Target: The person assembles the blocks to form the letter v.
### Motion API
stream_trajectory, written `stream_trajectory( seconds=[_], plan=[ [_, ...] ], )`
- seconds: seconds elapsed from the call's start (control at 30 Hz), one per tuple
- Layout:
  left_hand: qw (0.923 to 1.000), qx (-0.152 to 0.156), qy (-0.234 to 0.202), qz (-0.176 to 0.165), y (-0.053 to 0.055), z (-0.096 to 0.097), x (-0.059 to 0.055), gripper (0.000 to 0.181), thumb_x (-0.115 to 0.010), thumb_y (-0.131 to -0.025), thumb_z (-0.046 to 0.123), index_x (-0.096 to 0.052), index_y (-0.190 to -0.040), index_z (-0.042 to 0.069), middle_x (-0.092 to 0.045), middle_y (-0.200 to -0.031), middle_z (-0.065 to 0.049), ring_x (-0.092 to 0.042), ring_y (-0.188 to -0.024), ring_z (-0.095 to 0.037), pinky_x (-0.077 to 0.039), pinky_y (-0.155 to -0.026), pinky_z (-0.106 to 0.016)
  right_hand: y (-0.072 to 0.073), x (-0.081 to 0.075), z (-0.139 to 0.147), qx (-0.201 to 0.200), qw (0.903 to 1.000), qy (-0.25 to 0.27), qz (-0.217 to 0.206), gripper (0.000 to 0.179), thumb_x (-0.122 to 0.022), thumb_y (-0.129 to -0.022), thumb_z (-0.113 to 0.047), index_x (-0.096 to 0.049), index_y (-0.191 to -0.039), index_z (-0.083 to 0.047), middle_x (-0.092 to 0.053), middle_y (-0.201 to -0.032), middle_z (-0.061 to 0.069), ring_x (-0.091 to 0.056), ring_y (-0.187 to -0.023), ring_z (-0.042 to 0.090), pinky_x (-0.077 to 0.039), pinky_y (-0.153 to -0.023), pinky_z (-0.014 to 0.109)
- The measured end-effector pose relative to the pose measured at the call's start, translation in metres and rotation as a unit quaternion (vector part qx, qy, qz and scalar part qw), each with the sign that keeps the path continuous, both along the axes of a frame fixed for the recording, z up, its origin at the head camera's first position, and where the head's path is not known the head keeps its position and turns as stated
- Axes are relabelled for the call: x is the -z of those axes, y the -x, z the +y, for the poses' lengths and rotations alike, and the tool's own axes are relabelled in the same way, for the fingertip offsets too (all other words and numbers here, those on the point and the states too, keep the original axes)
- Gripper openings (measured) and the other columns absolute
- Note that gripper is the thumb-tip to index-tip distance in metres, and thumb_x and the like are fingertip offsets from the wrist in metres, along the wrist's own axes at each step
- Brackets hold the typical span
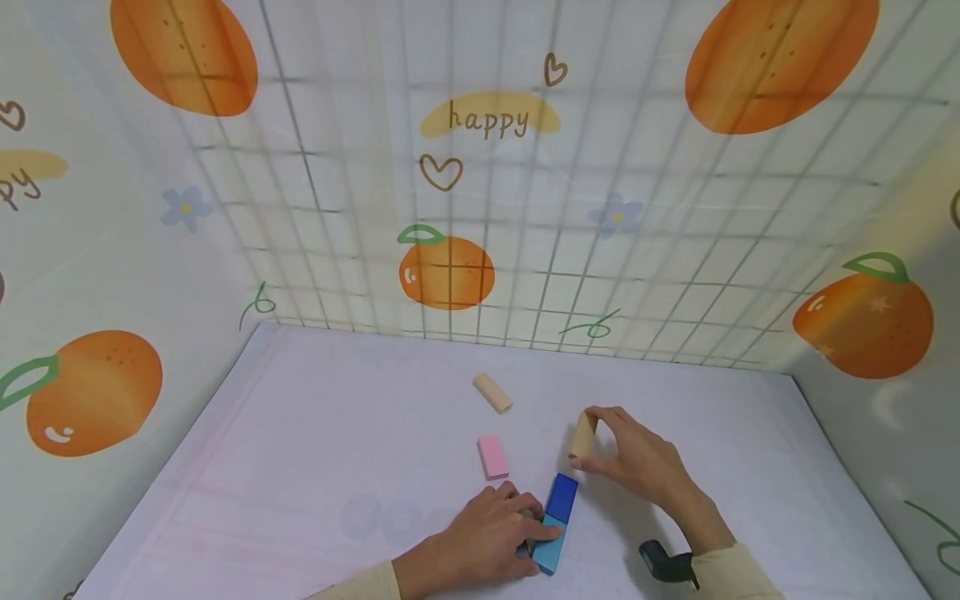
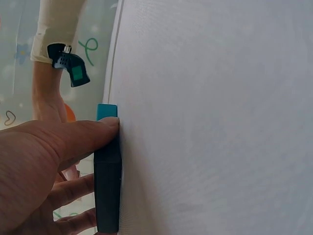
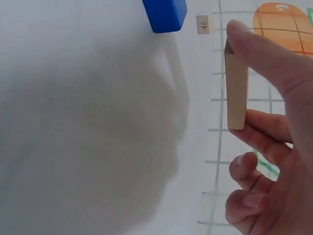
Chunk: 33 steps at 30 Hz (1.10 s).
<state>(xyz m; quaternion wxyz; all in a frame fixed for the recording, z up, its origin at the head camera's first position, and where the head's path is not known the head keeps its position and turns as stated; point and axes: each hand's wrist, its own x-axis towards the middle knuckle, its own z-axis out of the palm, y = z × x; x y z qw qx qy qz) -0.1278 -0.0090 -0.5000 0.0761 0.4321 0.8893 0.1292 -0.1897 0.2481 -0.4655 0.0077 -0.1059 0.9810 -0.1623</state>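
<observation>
In the head view my left hand (image 1: pixel 491 533) grips the light blue block (image 1: pixel 549 554), with one finger across its top and the thumb at its near end. A dark blue block (image 1: pixel 562 497) lies end to end with it, on the far side. The left wrist view shows the thumb over a row of a teal end (image 2: pixel 106 110) and a dark, shadowed face (image 2: pixel 107 196), fingers against its edge. My right hand (image 1: pixel 648 462) pinches a plain wooden block (image 3: pixel 237 93) between thumb and fingertips, raised over the table just beyond the dark blue block.
A pink block (image 1: pixel 492 457) lies left of the blue pair. Farther back lies another wooden block (image 1: pixel 492 392). The white table (image 1: pixel 300 433) meets printed cloth walls (image 1: pixel 360 275) at the back and sides. A small camera (image 1: pixel 663 562) sits on the right wrist.
</observation>
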Motion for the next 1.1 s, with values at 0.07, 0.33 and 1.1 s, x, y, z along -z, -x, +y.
stream_trajectory(
  seconds=[0.07, 0.33, 1.1],
  plan=[
    [1.0000, -0.001, 0.001, 0.000, 0.000, 0.000, 0.000, 0.051, -0.075, -0.090, 0.046, -0.060, -0.139, 0.042, -0.060, -0.126, 0.015, -0.045, -0.101, -0.005, -0.038, -0.076, -0.018, -0.001, 0.002, 0.000, 0.004, 1.0000, -0.001, -0.009, 0.090, -0.078, -0.076, -0.066, -0.053, -0.142, -0.010, -0.055, -0.141, 0.019, -0.061, -0.115, 0.041, -0.052, -0.077, 0.061],
    [1.0000, 0.001, -0.004, 0.007, 0.000, 0.000, 0.001, 0.051, -0.075, -0.090, 0.046, -0.060, -0.139, 0.042, -0.059, -0.125, 0.016, -0.044, -0.099, -0.004, -0.037, -0.075, -0.017, -0.006, 0.006, -0.001, 0.008, 0.9997, -0.009, -0.021, 0.092, -0.077, -0.073, -0.069, -0.055, -0.141, -0.011, -0.057, -0.138, 0.018, -0.060, -0.117, 0.041, -0.054, -0.076, 0.060],
    [1.0000, 0.000, -0.004, 0.005, -0.001, 0.000, -0.001, 0.051, -0.075, -0.090, 0.045, -0.060, -0.139, 0.041, -0.060, -0.125, 0.017, -0.044, -0.098, -0.003, -0.037, -0.076, -0.018, -0.009, 0.020, -0.001, 0.017, 0.9992, -0.017, -0.032, 0.095, -0.076, -0.072, -0.072, -0.055, -0.142, -0.011, -0.057, -0.139, 0.018, -0.061, -0.115, 0.040, -0.054, -0.074, 0.057]
  ],
)
